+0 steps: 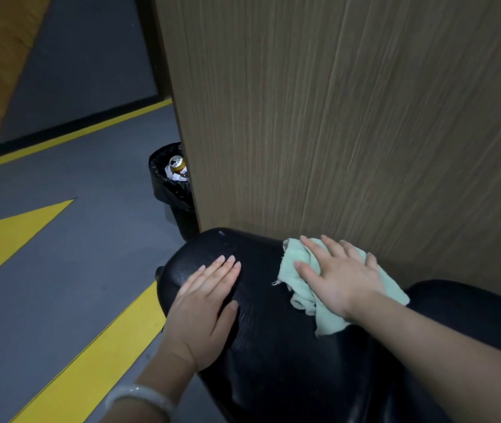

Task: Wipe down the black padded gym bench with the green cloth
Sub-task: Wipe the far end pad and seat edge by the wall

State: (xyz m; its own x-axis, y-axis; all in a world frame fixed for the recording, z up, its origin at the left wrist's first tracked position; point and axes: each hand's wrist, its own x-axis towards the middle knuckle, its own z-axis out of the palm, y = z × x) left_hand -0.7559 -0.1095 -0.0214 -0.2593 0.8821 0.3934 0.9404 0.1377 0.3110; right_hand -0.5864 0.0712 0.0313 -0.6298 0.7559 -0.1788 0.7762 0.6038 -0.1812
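The black padded gym bench (261,325) fills the lower middle and right of the view, its rounded end pointing away from me. A crumpled pale green cloth (296,270) lies on the pad near its far right side. My right hand (337,273) presses flat on the cloth with straight, spread fingers. My left hand (206,306) rests flat on the bare pad near its left edge, fingers straight and together. A pale bangle circles my left wrist.
A wood-grain panel (349,117) stands upright right behind the bench. A black-lined bin (173,187) holding a can sits on the floor beside the panel's left edge. The grey floor (69,239) with yellow lines lies to the left.
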